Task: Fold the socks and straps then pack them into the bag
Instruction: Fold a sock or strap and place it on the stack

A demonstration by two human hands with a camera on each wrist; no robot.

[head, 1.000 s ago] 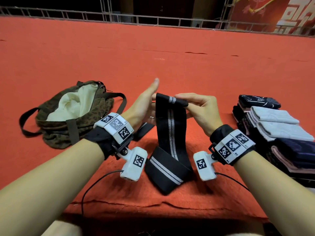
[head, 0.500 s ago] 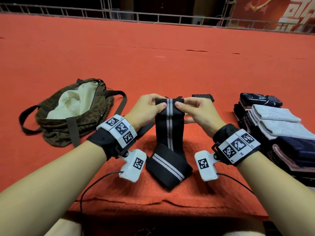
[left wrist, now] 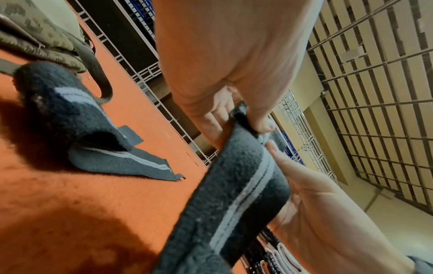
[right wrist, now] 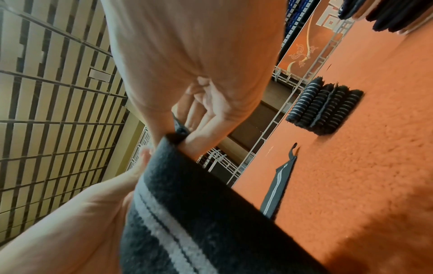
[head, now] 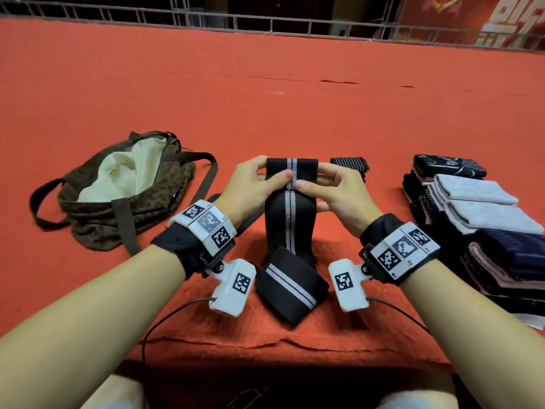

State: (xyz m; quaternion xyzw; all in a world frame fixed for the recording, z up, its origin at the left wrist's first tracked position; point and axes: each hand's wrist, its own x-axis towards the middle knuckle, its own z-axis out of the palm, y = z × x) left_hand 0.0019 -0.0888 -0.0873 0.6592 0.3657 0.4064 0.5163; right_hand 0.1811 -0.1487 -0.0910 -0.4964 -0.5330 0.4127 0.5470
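Note:
A black strap with a grey centre stripe is held up above the red cloth, its top end rolled over. My left hand pinches the roll from the left, thumb on the front. My right hand pinches it from the right. The strap's lower end lies folded on the cloth between my wrists. In the left wrist view the strap runs from my fingers down to the cloth; the right wrist view shows the strap the same way. The open camouflage bag with pale lining lies at the left.
A stack of folded dark and white socks stands at the right. A rolled striped black piece lies behind my right hand. Another flat strap rests on the cloth. The bag's dark shoulder strap loops toward my left hand.
My left hand went from flat and open to pinching the strap's top. Both hands have rolled the top end over and drawn closer together at the centre stripe.

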